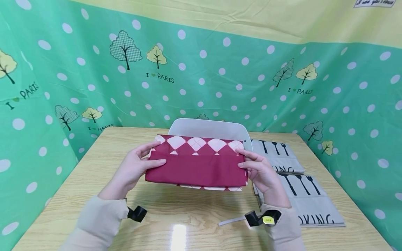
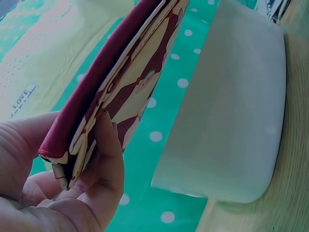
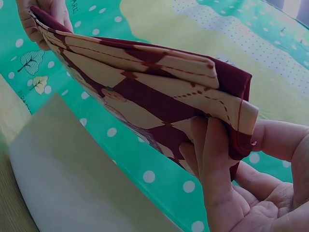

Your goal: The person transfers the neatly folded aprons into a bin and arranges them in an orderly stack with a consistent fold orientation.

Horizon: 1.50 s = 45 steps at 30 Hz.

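A folded maroon cloth (image 1: 194, 169) with a pale diamond pattern hangs level above the table, stretched between both hands. At its left end my left hand (image 1: 134, 168) grips it, thumb on the plain maroon face and fingers round the edge. The other end is pinched by my right hand (image 1: 262, 170) in the same way. In the left wrist view, the stacked layers of the cloth (image 2: 120, 82) show edge-on. From the right wrist, the cloth's patterned underside (image 3: 145, 96) is visible, fingers spread against it. Directly behind the cloth stands a white plastic bin (image 1: 207, 127), partly hidden.
Two stacks of folded grey cloths lie on the right: a far stack (image 1: 279, 157) and a near stack (image 1: 311, 200), both printed with black utensils and lettering. A thin pale strip (image 1: 231, 221) lies on the wooden table (image 1: 94, 167). A green dotted curtain (image 1: 201, 80) encloses the table.
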Each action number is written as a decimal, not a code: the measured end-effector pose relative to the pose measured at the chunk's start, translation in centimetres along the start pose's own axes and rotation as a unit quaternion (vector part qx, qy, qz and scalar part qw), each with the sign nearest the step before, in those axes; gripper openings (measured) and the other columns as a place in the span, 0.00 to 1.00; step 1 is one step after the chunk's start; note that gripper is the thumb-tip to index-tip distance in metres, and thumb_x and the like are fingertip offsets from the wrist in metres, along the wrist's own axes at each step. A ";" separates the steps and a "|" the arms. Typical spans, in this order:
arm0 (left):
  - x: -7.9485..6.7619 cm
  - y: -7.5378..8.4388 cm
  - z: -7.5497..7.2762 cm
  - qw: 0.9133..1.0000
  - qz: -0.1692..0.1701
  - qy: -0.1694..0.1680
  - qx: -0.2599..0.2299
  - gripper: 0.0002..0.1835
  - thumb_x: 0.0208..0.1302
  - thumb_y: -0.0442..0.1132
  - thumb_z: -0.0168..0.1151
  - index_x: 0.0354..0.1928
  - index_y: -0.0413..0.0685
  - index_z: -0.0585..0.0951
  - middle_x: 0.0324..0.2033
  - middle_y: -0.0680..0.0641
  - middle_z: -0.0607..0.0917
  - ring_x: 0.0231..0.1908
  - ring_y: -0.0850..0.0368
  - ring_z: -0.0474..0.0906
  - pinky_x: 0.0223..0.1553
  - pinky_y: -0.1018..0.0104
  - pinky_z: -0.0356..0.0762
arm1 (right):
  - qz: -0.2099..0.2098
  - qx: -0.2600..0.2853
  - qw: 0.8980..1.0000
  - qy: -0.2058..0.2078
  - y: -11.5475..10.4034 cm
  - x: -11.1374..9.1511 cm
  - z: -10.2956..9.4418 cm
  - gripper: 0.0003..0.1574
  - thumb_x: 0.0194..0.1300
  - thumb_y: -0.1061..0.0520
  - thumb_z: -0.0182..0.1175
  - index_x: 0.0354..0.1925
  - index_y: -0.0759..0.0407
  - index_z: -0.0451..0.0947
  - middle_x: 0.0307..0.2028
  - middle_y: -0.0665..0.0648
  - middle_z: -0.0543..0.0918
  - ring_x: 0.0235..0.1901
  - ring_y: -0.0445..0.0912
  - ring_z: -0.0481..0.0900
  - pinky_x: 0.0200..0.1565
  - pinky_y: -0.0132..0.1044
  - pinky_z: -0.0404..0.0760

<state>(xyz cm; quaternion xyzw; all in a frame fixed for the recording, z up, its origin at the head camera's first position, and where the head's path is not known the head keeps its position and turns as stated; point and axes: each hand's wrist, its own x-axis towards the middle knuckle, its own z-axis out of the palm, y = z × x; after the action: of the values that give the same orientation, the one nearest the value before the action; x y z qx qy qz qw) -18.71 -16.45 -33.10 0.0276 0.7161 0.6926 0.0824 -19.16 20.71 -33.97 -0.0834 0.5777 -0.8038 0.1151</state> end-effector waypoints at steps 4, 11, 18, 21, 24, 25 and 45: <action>0.3 -0.1 0.3 1.000 -0.003 -0.003 0.000 0.38 0.63 0.36 0.68 0.74 0.50 0.64 0.70 0.40 0.65 0.42 0.63 0.85 0.43 0.67 0.86 | -0.001 -0.015 1.000 -0.005 -0.1 0.0 -0.4 0.30 0.62 0.75 0.52 0.48 0.46 0.87 0.46 0.49 0.87 0.44 0.43 0.86 0.43 0.37 0.88; 0.9 -0.3 0.8 1.000 -0.006 -0.002 0.002 0.38 0.62 0.35 0.69 0.73 0.50 0.65 0.68 0.40 0.69 0.40 0.61 0.86 0.42 0.66 0.87 | 0.002 -0.039 0.999 0.001 -0.4 -0.1 -0.9 0.28 0.63 0.74 0.54 0.48 0.46 0.86 0.46 0.50 0.87 0.44 0.44 0.87 0.44 0.37 0.88; 1.5 -0.2 1.4 1.000 -0.007 -0.005 0.008 0.38 0.61 0.35 0.69 0.73 0.51 0.65 0.69 0.41 0.69 0.44 0.61 0.84 0.43 0.66 0.87 | 0.006 -0.056 0.998 0.022 -0.8 -0.3 -1.4 0.26 0.63 0.73 0.56 0.49 0.47 0.85 0.47 0.48 0.86 0.45 0.44 0.86 0.44 0.37 0.88; 1.7 -0.2 1.5 1.000 -0.004 -0.008 0.005 0.38 0.61 0.35 0.69 0.73 0.50 0.65 0.68 0.40 0.69 0.44 0.61 0.84 0.43 0.66 0.87 | 0.003 -0.059 0.998 0.025 -0.8 -0.3 -1.5 0.26 0.63 0.72 0.56 0.49 0.47 0.85 0.47 0.48 0.86 0.45 0.44 0.87 0.44 0.36 0.88; 1.9 -0.1 1.6 1.000 -0.003 -0.008 0.006 0.38 0.61 0.34 0.69 0.73 0.50 0.65 0.68 0.41 0.69 0.45 0.62 0.84 0.43 0.66 0.87 | 0.006 -0.061 0.998 0.033 -0.8 -0.3 -1.6 0.26 0.64 0.72 0.56 0.49 0.46 0.85 0.47 0.48 0.86 0.45 0.44 0.87 0.44 0.37 0.88; 2.0 -0.1 1.6 1.000 -0.004 -0.009 0.007 0.38 0.61 0.35 0.69 0.73 0.51 0.65 0.69 0.41 0.69 0.45 0.61 0.84 0.43 0.65 0.87 | 0.008 -0.061 0.997 0.035 -0.8 -0.3 -1.7 0.26 0.64 0.72 0.56 0.49 0.46 0.86 0.47 0.47 0.86 0.45 0.43 0.87 0.44 0.37 0.88; 2.9 0.9 1.6 1.000 -0.013 -0.021 -0.003 0.39 0.64 0.32 0.65 0.75 0.51 0.61 0.71 0.40 0.67 0.46 0.63 0.81 0.45 0.71 0.85 | 0.004 -0.080 0.997 0.013 -1.9 1.1 -1.8 0.25 0.65 0.72 0.54 0.50 0.47 0.85 0.44 0.49 0.87 0.40 0.44 0.88 0.41 0.36 0.88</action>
<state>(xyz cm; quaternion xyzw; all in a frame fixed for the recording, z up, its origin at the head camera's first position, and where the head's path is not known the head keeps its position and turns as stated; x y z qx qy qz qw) -21.34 -14.37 -32.48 0.0327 0.7123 0.6930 0.1061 -20.86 22.68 -32.72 -0.0795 0.6418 -0.7556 0.1043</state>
